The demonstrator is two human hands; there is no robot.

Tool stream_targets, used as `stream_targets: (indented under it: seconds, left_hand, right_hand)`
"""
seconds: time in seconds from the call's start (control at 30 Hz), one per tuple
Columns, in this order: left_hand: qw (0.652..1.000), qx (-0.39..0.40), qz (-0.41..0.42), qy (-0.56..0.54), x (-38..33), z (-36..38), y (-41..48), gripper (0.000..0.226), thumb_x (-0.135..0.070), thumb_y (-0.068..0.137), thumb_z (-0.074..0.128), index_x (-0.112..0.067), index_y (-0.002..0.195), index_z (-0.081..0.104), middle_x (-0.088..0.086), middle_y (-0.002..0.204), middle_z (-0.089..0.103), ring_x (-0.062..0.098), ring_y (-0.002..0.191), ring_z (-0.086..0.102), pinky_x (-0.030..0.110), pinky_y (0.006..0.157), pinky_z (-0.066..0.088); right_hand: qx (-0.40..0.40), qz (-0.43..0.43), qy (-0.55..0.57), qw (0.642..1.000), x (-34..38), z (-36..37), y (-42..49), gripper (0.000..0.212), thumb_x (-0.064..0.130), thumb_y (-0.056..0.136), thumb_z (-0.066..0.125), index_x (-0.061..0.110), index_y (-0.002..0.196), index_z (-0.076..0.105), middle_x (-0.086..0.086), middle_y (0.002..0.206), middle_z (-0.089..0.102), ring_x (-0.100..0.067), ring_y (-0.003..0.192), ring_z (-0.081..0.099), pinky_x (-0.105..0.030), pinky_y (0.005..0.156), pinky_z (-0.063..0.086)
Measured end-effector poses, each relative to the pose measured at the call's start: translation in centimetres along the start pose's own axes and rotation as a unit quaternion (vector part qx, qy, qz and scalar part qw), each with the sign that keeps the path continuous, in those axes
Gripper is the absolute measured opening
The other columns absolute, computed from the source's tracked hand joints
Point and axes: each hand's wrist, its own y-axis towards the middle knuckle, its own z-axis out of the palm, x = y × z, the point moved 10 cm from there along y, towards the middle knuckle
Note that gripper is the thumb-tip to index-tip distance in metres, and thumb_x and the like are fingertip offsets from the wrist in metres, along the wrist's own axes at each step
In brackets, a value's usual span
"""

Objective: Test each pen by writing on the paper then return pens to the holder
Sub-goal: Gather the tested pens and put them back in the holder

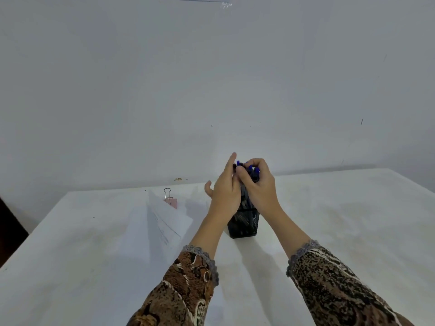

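A black mesh pen holder [244, 225] stands upright near the middle of the white table [341, 220]. A bundle of pens with blue and black caps [249, 171] sticks up out of it. My right hand [260, 184] is closed around the tops of these pens. My left hand [224, 191] lies flat against the left side of the bundle, fingers straight and pointing up. The pen shafts are mostly hidden between my two hands. A sheet of white paper [169, 217] with faint printed lines lies to the left of the holder.
A pink binder clip [170, 200] sits at the far edge of the paper. A white wall rises just behind the table. A dark piece of furniture [9, 222] shows at the left edge, beside the table.
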Motion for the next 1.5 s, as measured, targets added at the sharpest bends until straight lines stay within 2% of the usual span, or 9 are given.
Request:
stream_targets:
  seconds: [0.13, 0.4, 0.53, 0.63, 0.73, 1.1, 1.23, 1.33, 1.5]
  left_hand:
    - [0.998, -0.041, 0.018, 0.033, -0.3, -0.7, 0.4, 0.037, -0.021, 0.099, 0.029, -0.040, 0.126, 0.046, -0.017, 0.105, 0.056, 0.001, 0.105, 0.048, 0.046, 0.106, 0.016]
    - [0.996, 0.038, -0.032, 0.070, 1.2, -0.5, 0.3, 0.043, -0.026, 0.097, 0.031, -0.041, 0.138, 0.032, -0.011, 0.137, 0.037, 0.008, 0.130, 0.024, 0.042, 0.111, 0.005]
    - [0.998, -0.008, -0.008, -0.055, 2.9, -1.7, -2.0, 0.050, -0.024, 0.080, 0.054, -0.031, 0.126, 0.035, -0.006, 0.108, 0.040, 0.010, 0.102, 0.037, 0.024, 0.090, 0.033]
    - [0.996, 0.000, -0.026, -0.086, 4.6, -1.6, -3.1, 0.035, -0.015, 0.079, 0.062, -0.027, 0.105, 0.042, -0.002, 0.087, 0.046, 0.008, 0.069, 0.043, 0.012, 0.061, 0.038]
    - [0.998, -0.028, 0.002, -0.062, 4.3, -2.1, -3.5, 0.019, -0.009, 0.081, 0.064, -0.020, 0.095, 0.055, -0.006, 0.077, 0.058, -0.002, 0.064, 0.052, 0.008, 0.058, 0.041]
    - [0.990, -0.089, 0.094, -0.062, 2.0, -2.1, -3.1, 0.031, 0.000, 0.078, 0.064, -0.016, 0.105, 0.062, -0.011, 0.097, 0.059, -0.004, 0.087, 0.057, 0.011, 0.079, 0.048]
    - [0.986, -0.142, 0.050, -0.077, 3.2, -2.3, -3.6, 0.047, -0.007, 0.081, 0.065, -0.021, 0.123, 0.049, -0.009, 0.121, 0.046, 0.000, 0.112, 0.045, 0.019, 0.095, 0.042]
    - [0.994, -0.018, -0.033, -0.101, 4.6, 0.6, -2.7, 0.064, -0.022, 0.090, 0.057, -0.023, 0.145, 0.022, -0.016, 0.143, 0.024, 0.001, 0.134, 0.022, 0.024, 0.111, 0.025]
    - [0.989, 0.023, -0.015, -0.146, 3.9, 1.1, -2.6, 0.049, -0.010, 0.096, 0.045, -0.027, 0.140, 0.034, -0.012, 0.134, 0.046, -0.004, 0.115, 0.045, 0.004, 0.093, 0.038]
  right_hand:
    - [0.033, -0.017, -0.015, 0.999, 0.3, -0.1, -0.3, 0.029, 0.012, 0.092, 0.057, 0.038, 0.104, 0.052, 0.014, 0.095, 0.059, 0.005, 0.079, 0.058, -0.009, 0.073, 0.046]
    - [0.125, 0.072, -0.036, 0.989, -1.8, 0.4, 0.2, 0.058, 0.005, 0.086, 0.063, 0.026, 0.134, 0.039, 0.002, 0.119, 0.058, -0.012, 0.097, 0.063, -0.017, 0.083, 0.052]
    - [0.143, 0.096, -0.027, 0.985, -2.0, 0.2, 0.1, 0.062, 0.010, 0.084, 0.066, 0.030, 0.134, 0.037, -0.001, 0.111, 0.060, -0.008, 0.090, 0.063, -0.017, 0.080, 0.051]
    - [0.218, 0.108, -0.033, 0.969, -2.6, 0.9, -0.5, 0.092, 0.008, 0.069, 0.081, 0.040, 0.136, 0.027, 0.007, 0.124, 0.054, -0.007, 0.104, 0.062, -0.017, 0.085, 0.051]
    - [0.265, 0.089, -0.072, 0.957, -2.6, 1.5, -1.1, 0.108, 0.001, 0.063, 0.084, 0.052, 0.132, 0.018, 0.010, 0.125, 0.052, -0.007, 0.103, 0.063, -0.018, 0.085, 0.050]
    - [0.134, 0.084, -0.007, 0.987, -2.8, 0.7, -0.7, 0.051, 0.004, 0.086, 0.062, 0.032, 0.125, 0.042, 0.001, 0.107, 0.060, -0.015, 0.095, 0.062, -0.025, 0.086, 0.052]
    - [0.117, 0.067, -0.035, 0.990, -2.3, 1.3, -0.6, 0.059, 0.021, 0.080, 0.073, 0.035, 0.127, 0.039, 0.011, 0.115, 0.057, -0.006, 0.094, 0.064, -0.016, 0.086, 0.050]
    - [0.098, 0.023, -0.056, 0.993, -1.1, 1.5, -0.5, 0.057, 0.024, 0.081, 0.072, 0.041, 0.126, 0.042, 0.016, 0.115, 0.056, -0.001, 0.096, 0.062, -0.011, 0.084, 0.049]
    - [0.076, -0.005, -0.097, 0.992, -0.7, 1.3, 0.0, 0.017, 0.009, 0.086, 0.061, 0.025, 0.084, 0.064, 0.013, 0.090, 0.062, 0.006, 0.084, 0.056, -0.013, 0.077, 0.043]
